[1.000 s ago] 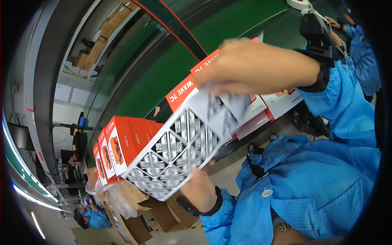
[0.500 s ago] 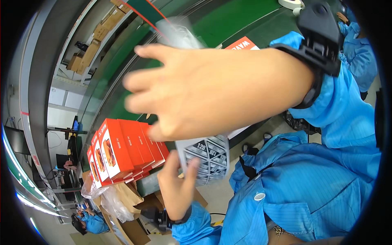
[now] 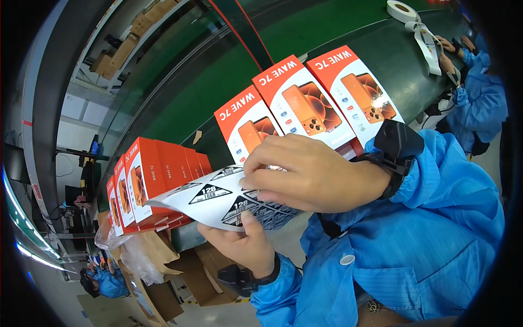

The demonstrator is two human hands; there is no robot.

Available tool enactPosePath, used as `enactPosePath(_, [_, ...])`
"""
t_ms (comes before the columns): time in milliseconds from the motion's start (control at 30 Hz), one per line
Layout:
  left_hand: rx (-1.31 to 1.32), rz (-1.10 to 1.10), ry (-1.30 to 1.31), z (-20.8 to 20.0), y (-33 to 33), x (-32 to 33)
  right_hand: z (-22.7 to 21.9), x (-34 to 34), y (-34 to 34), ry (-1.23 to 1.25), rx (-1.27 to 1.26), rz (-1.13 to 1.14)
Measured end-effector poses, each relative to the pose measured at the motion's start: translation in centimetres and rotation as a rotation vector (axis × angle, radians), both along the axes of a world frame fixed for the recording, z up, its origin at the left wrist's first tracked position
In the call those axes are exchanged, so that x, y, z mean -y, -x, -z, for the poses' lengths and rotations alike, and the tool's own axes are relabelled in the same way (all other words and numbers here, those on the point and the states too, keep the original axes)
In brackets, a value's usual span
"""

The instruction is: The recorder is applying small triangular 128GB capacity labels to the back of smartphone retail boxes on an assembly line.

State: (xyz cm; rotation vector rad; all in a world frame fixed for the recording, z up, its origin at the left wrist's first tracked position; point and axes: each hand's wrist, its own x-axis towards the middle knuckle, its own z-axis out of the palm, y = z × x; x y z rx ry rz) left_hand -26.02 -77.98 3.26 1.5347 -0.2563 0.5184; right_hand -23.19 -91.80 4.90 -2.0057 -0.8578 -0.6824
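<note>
My left hand [image 3: 242, 248] holds a white sheet of stickers [image 3: 190, 200] from below, its thumb pressed on top. Black triangular stickers cover the sheet, whose free end curls out to the left. Over the sheet's middle, my right hand [image 3: 310, 171] has its fingers curled together, fingertips at the stickers; whether one is pinched there is hidden. Just beyond that hand, red and white phone boxes lie side by side on the bench: a left box [image 3: 239, 122], a middle box [image 3: 305, 103] and a right box [image 3: 357, 95]. Another box edge shows beneath them.
Several red phone boxes [image 3: 158, 174] stand stacked at the left. Below them are brown cartons [image 3: 204, 272] and clear plastic [image 3: 144, 259]. A white label roll [image 3: 402, 11] lies at the far right, near a co-worker in blue [image 3: 479, 98]. The bench top [image 3: 403, 49] is dark green.
My right hand has drawn back from its reach over the boxes to the sticker sheet. The sheet has tilted up and extends farther left. A blurred clear piece beyond the hand is out of sight.
</note>
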Motion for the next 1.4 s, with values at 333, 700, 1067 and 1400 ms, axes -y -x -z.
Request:
enactPosePath(333, [0.096, -0.261, -0.346, 0.8, 0.4, 1.4, 1.3, -0.2, 0.4, 0.0, 0.081, 0.119])
enactPosePath(700, [-0.143, -0.304, -0.047, 1.1, 1.5, -1.9, -0.5, 4.3, 1.4, -0.322, -0.308, -0.316])
enactPosePath(1067, [0.014, 0.716, -1.342, 3.6, 1.2, -7.8, -1.6, 2.3, -4.1, -0.124, -0.555, -0.24])
enactPosePath(1400, [0.434, 0.316, -1.121, 6.5, -0.3, -2.8, 1.1, -2.0, -4.9, 0.216, -0.869, -0.318])
